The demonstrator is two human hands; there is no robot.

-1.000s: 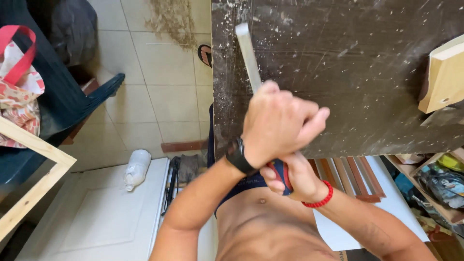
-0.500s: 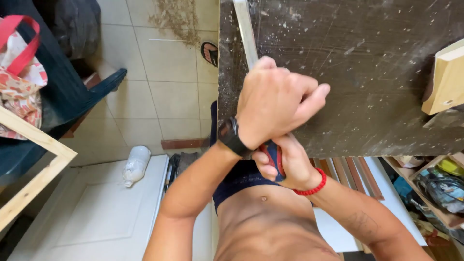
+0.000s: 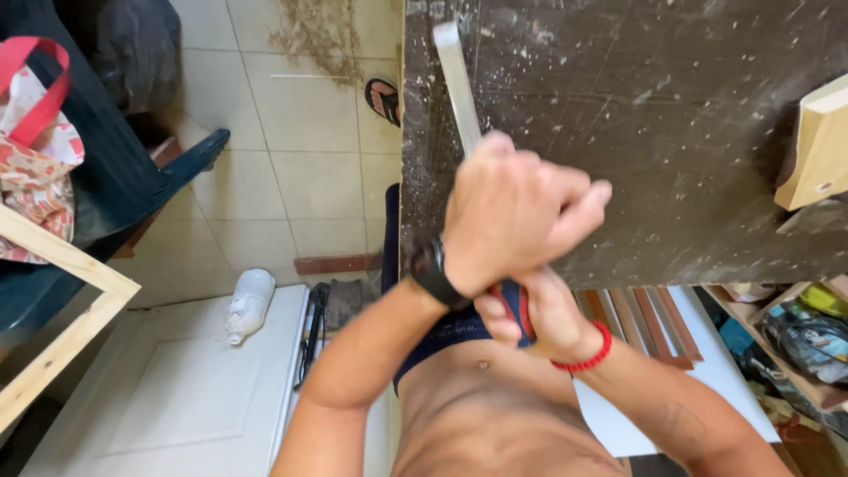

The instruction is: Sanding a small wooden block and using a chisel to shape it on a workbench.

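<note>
A long, flat, pale metal blade (image 3: 458, 84) lies on the dark, dust-speckled workbench (image 3: 671, 132), pointing away from me. My left hand (image 3: 517, 212), with a black watch on its wrist, is closed over the near part of the blade. Just under it, at the bench's near edge, my right hand (image 3: 543, 318), with a red cord bracelet, grips the tool's red and dark handle (image 3: 512, 305). The joint between blade and handle is hidden by my hands.
A pale wood block (image 3: 817, 146) sits at the bench's right edge. On the tiled floor to the left are a plastic bottle (image 3: 247, 300), a white panel (image 3: 177, 397), a wooden frame (image 3: 62, 265), a dark chair (image 3: 132, 177) with a patterned bag (image 3: 35, 150), and a sandal (image 3: 384, 99). Shelves with tools (image 3: 795, 336) stand lower right.
Both hands and the blade slid away from me along the bench, then came back a little. The grip has stayed the same.
</note>
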